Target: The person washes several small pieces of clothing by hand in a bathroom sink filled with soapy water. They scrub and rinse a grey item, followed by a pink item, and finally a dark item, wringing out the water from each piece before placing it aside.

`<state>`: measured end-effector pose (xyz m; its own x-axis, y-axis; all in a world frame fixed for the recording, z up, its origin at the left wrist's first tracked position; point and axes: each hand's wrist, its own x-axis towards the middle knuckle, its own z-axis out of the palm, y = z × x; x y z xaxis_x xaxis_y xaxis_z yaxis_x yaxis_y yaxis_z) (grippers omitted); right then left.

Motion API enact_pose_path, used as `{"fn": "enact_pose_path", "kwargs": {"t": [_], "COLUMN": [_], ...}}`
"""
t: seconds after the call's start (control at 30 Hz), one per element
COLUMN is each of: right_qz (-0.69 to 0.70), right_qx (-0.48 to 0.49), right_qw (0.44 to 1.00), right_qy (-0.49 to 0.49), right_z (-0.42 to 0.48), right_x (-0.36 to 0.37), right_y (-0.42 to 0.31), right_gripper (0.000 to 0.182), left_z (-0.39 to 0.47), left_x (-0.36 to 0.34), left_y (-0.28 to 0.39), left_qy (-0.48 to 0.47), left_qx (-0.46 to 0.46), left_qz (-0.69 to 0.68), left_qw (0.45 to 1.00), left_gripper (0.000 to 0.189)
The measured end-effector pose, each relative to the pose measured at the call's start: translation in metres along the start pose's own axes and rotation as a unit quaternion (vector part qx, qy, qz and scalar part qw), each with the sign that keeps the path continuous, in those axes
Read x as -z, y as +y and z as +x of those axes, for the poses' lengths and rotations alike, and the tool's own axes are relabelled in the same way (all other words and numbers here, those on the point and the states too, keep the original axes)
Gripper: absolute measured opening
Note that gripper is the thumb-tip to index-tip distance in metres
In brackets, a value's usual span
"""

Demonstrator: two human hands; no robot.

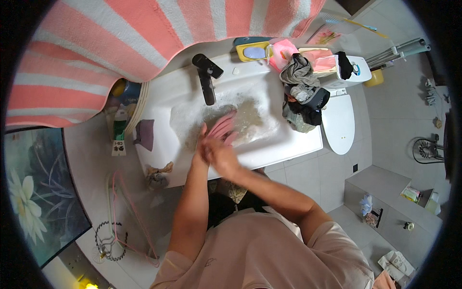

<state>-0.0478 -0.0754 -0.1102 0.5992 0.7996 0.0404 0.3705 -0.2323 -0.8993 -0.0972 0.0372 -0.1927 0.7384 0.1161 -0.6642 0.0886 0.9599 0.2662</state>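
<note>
Over the front part of a white washbasin (252, 157), my left hand (202, 146) and my right hand (222, 155) are together on a wet pink cloth (223, 124). The cloth's folds fan out beyond my fingers towards the soapy water (249, 115). My left hand holds the cloth from the left side. Pressed against it, my right hand grips the near end and looks blurred. My fingers partly hide that end. A black faucet (206, 86) stands at the basin's back, its spout above the suds.
Dark and grey clothes (303, 94) are heaped on the basin's right edge beside the toilet (339, 124). A purple cloth (145, 134) and small wet fabric (158, 175) lie on the left edge. A yellow soap dish (253, 51) sits behind. A striped towel (144, 32) hangs above.
</note>
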Motion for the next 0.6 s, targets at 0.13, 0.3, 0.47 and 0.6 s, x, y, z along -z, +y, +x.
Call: {"fn": "enact_pose_path", "kwargs": {"t": [0.13,0.3,0.47,0.6], "right_qz": [0.026,-0.178,-0.202,-0.125], "right_qx": [0.083,-0.019,-0.257,-0.245], "right_qw": [0.995,0.983,0.945,0.947], "right_qy": [-0.04,0.032,-0.022,0.164], "right_z": [-0.021,0.022,0.081,0.061], "right_x": [-0.003,-0.032,0.015,0.029], "right_y": [-0.067,-0.002,0.094,0.138], "right_gripper": [0.029,0.022,0.044,0.037], "left_z": [0.022,0.014,0.02,0.006], "left_x": [0.059,0.022,-0.008,0.018], "left_y": [-0.003,-0.009,0.011,0.021], "left_qy": [-0.088,-0.034,0.14,0.235], "left_qx": [-0.072,-0.084,-0.043,-0.094], "left_qz": [-0.101,-0.208,-0.041,-0.017], "left_qw": [0.988,0.974,0.988,0.967], "left_gripper": [0.054,0.047,0.037,0.057]}}
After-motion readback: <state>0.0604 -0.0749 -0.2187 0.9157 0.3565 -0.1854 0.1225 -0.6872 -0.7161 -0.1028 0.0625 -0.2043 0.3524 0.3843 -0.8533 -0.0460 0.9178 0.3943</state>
